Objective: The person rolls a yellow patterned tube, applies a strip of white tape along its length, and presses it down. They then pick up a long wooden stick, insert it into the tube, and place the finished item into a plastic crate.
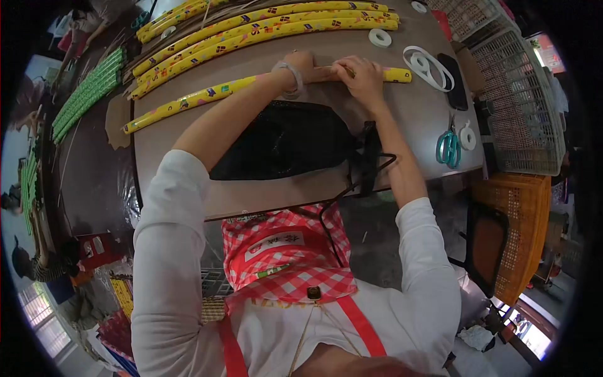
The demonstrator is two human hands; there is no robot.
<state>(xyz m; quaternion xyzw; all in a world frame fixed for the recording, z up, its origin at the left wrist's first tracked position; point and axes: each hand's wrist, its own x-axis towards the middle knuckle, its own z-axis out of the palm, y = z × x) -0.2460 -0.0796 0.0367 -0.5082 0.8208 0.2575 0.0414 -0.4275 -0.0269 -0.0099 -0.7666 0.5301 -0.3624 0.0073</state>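
Note:
Both of my hands are at a long yellow patterned roll (207,95) that lies across the table. My left hand (301,66) is on its middle part, with a clear band round the wrist; its fingers are partly hidden. Just to the right, my right hand (361,76) has its fingers bent together on the same roll, and a brownish strip shows between the hands. The roll's right end sticks out past my right hand. Nearer to me, a black bag (282,141) with a cord lies on the table under my forearms.
More yellow rolls (270,31) lie along the far side. At right are white tape rolls (379,38), a black phone (453,81) and teal scissors (448,147). Green rolls (91,94) and co-workers are at left. Wire baskets (518,100) and an orange crate (518,232) stand right.

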